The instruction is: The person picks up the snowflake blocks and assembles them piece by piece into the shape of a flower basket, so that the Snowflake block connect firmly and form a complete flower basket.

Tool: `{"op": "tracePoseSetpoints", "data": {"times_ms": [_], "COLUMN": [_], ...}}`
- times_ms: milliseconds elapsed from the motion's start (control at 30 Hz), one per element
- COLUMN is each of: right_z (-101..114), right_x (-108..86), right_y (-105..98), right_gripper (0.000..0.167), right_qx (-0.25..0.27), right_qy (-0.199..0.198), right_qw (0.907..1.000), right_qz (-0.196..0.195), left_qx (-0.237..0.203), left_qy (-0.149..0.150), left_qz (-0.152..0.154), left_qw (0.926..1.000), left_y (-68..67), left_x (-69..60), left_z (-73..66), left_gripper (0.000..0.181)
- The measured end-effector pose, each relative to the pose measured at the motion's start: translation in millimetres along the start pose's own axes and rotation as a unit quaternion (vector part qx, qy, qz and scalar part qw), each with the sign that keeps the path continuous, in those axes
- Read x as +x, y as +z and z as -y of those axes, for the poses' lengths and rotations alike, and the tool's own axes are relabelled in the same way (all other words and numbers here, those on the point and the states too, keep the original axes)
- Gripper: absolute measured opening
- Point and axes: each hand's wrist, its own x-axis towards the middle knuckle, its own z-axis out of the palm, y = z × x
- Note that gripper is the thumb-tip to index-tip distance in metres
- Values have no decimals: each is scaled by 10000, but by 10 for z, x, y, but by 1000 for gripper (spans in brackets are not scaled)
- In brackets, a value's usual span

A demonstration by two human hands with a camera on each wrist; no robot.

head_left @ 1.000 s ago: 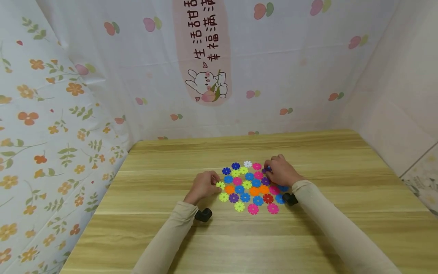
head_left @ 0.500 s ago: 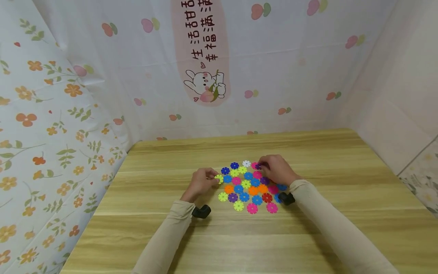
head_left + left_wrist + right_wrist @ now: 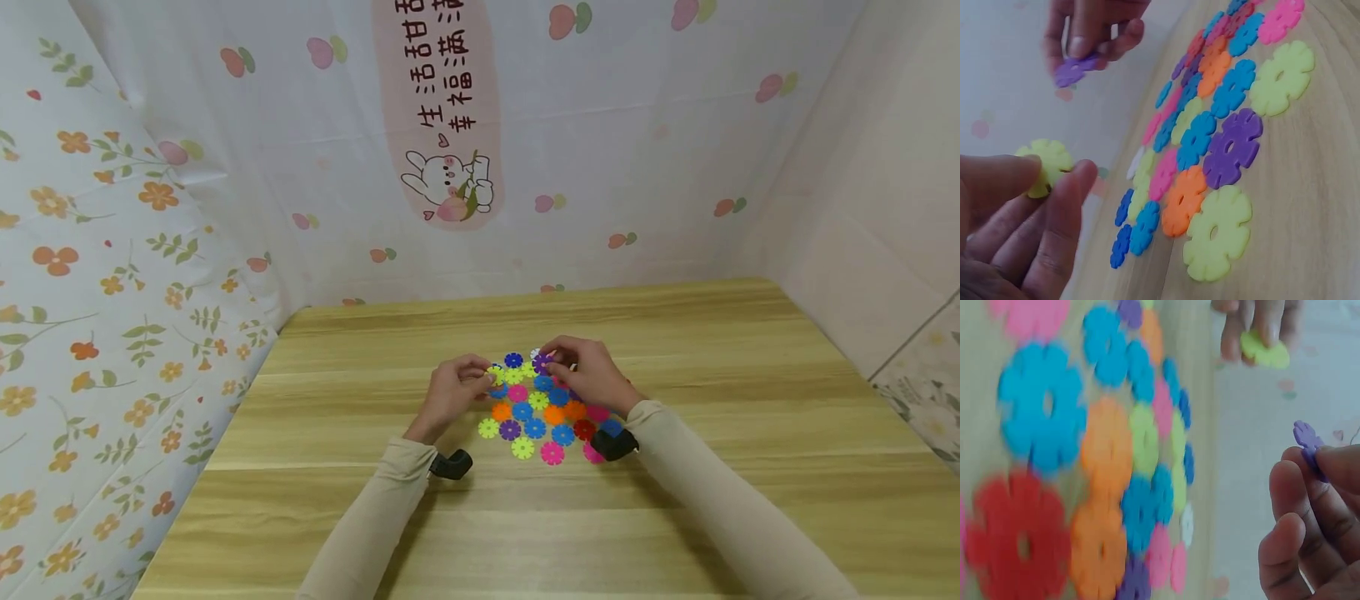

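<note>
Between thumb and fingers my left hand [image 3: 450, 392] pinches a yellow-green snowflake disc [image 3: 1049, 164], held up off the table. A purple snowflake disc [image 3: 1309, 447] is pinched by my right hand [image 3: 588, 372], also lifted. The two discs are near each other but apart, above the far side of a spread of snowflake discs. In the left wrist view a yellow-green disc [image 3: 1217, 232], a purple disc [image 3: 1232, 149] and an orange disc [image 3: 1183, 201] lie flat. A red disc [image 3: 1019, 540] and a blue disc [image 3: 1042, 406] show large in the right wrist view.
The wooden table [image 3: 510, 533] carries several loose discs in its middle, blue, pink, orange, yellow-green, purple and white. A printed cloth [image 3: 637, 150] hangs behind the far edge, and a flowered cloth [image 3: 135, 300] hangs at the left. Black wrist mounts [image 3: 452, 465] sit under the wrists.
My right hand has moved left and raised its purple disc over the spread. My left hand has lifted its yellow-green disc and moved slightly farther out, so the hands are closer together.
</note>
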Motion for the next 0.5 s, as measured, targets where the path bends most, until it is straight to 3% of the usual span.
{"op": "tracePoseSetpoints", "data": {"times_ms": [233,400,500], "right_z": [132,188,194], "right_x": [-19,-37,-44], "right_y": [92,144,173], "right_gripper": [23,31,25], "right_qx": [1374,2258,2436], "right_qy": [546,1042,1193], "right_qw": [9890,9686,9625], "right_qz": [94,73,-17], "left_qx": [132,231,217], "left_qy": [810,1146,1239], "left_qz": [92,126,139], "left_qw": [9966,9931,9920], "left_y": [74,119,124], "left_x": [-135,-164,-154], "left_z": [-299,-374,-352], "left_gripper": [18,17,16]}}
